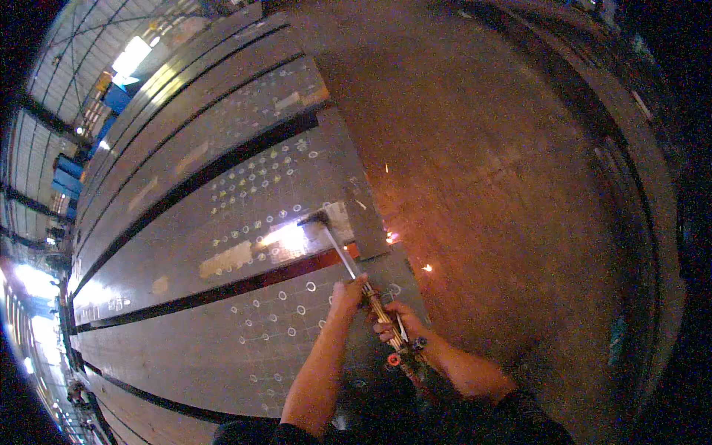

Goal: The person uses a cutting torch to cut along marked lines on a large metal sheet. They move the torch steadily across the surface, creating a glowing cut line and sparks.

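Both of my hands hold a long cutting torch, with its silver tube (343, 256) slanting up and left. My left hand (347, 297) is closed round the front of the brass body. Farther back, my right hand (397, 322) grips the handle, near a red valve knob (393, 360). The torch head (317, 219) is over a steel beam (245, 222) marked with many white chalk circles. A white-hot glow (293, 237) lights the metal just left of the head; the glare hides the exact spot being heated.
Several more long steel beams (259, 319) lie side by side, with dark gaps (222, 297) between them. Bright sparks (427, 268) are at the floor beside the beam ends. The brown floor (504, 163) stretches away to the right. Blue equipment (68, 174) stands far left.
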The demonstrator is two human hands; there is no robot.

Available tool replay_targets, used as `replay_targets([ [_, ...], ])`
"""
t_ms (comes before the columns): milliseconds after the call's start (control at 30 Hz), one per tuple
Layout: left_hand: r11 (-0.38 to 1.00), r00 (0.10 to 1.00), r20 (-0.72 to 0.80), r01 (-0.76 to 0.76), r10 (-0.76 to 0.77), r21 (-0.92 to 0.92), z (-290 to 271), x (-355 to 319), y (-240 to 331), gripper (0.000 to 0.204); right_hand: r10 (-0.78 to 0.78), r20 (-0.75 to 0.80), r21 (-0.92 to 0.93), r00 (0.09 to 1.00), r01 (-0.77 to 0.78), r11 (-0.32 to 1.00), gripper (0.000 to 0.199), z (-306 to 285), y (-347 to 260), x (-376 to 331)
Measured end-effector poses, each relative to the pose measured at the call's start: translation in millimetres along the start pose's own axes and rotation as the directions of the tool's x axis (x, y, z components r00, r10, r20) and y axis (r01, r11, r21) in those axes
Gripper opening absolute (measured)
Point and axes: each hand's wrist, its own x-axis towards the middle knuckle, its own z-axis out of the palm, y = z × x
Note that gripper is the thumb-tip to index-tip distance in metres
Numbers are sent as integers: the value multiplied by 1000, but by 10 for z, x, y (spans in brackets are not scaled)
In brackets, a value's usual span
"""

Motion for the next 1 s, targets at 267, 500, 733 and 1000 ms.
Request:
replay_targets([
  [267,979,995,-86,-72,57,-192,668,126,453,33,-242,133,199,961,213,956,36,192,-59,-277],
  [500,809,806,258,-574,532,126,2667,496,887,43,-889,-379,-693,256,558,457,42,602,-730,-1206],
  [733,836,721,580,-536,379,120,1904,49,1580,62,-874,-175,-732,453,534,423,43,1541,-388,-1590],
  [1000,527,938,336,-327,82,785,-2930,-452,832,46,-804,-263,-766,533,392,510,63,3725,-176,-1838],
])
